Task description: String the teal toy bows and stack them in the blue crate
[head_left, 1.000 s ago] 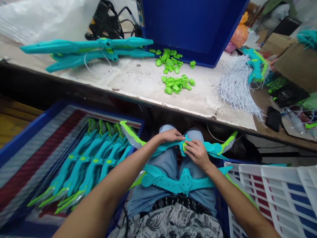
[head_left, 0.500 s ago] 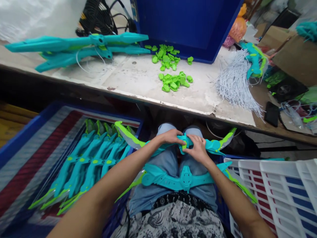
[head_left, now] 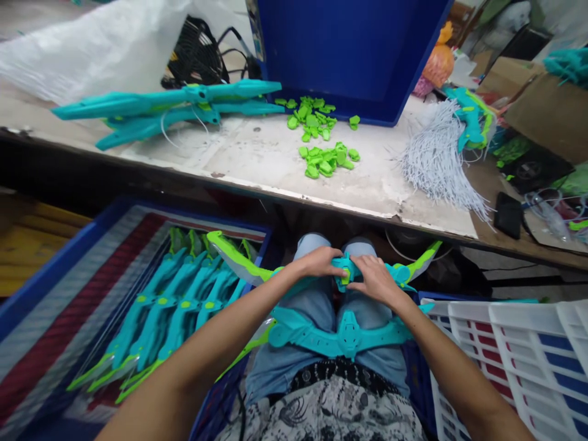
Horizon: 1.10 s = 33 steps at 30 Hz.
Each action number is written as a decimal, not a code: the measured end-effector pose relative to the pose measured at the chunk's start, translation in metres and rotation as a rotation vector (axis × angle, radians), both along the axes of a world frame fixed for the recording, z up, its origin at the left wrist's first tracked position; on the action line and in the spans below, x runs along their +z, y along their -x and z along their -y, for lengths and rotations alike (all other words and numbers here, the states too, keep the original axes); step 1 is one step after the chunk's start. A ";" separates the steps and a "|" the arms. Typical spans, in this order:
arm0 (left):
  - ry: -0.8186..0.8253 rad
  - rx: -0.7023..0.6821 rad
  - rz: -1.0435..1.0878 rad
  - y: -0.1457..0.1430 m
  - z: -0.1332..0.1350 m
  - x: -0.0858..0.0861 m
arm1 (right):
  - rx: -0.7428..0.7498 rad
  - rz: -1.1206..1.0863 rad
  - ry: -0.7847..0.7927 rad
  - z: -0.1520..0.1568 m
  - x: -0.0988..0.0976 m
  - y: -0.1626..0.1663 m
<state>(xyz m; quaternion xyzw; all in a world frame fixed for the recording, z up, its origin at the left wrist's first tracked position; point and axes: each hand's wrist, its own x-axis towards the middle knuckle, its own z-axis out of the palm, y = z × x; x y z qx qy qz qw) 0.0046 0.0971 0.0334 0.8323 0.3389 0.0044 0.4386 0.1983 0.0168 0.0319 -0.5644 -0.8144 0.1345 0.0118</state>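
Across my knees lies a teal toy bow (head_left: 399, 272) with lime-green tips, held at its middle by both hands. My left hand (head_left: 321, 262) grips the centre from the left, its thumb against a small green piece (head_left: 345, 277) set there. From the right, my right hand (head_left: 375, 280) closes on the same centre, fingers over the top edge and thumb below. Nearer my waist, a second teal bow (head_left: 316, 334) rests across my thighs, its centre bare of green; neither hand touches it. The far side of the held bow is hidden.
On the bench (head_left: 257, 162) lie small green pieces (head_left: 326, 160) in two heaps, stacked teal bows (head_left: 151, 110), white strings (head_left: 436, 156) and a phone (head_left: 508, 214). A blue bin (head_left: 349, 55) stands behind. Finished-looking bows (head_left: 165, 303) fill a crate at left; a white basket (head_left: 509, 343) stands right.
The view has shifted slightly, so everything sits a little lower and more to the right. My right hand's fingers lie a bit flatter over the bow's centre; both hands keep their hold.
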 end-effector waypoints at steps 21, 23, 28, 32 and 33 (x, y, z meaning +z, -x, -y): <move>-0.462 0.222 -0.041 0.010 0.111 -0.016 | -0.108 -0.174 -0.417 -0.169 0.067 0.061; -0.265 0.213 -0.085 0.009 0.131 -0.009 | -0.189 -0.120 -0.394 -0.208 0.074 0.082; 0.049 0.031 -0.364 0.005 0.158 0.001 | -0.266 -0.017 -0.389 -0.238 0.072 0.100; 0.085 -0.025 -0.370 -0.004 0.155 0.002 | -0.277 -0.013 -0.440 -0.218 0.071 0.069; 0.085 -0.024 -0.338 -0.006 0.156 0.001 | -0.283 -0.014 -0.434 -0.212 0.071 0.058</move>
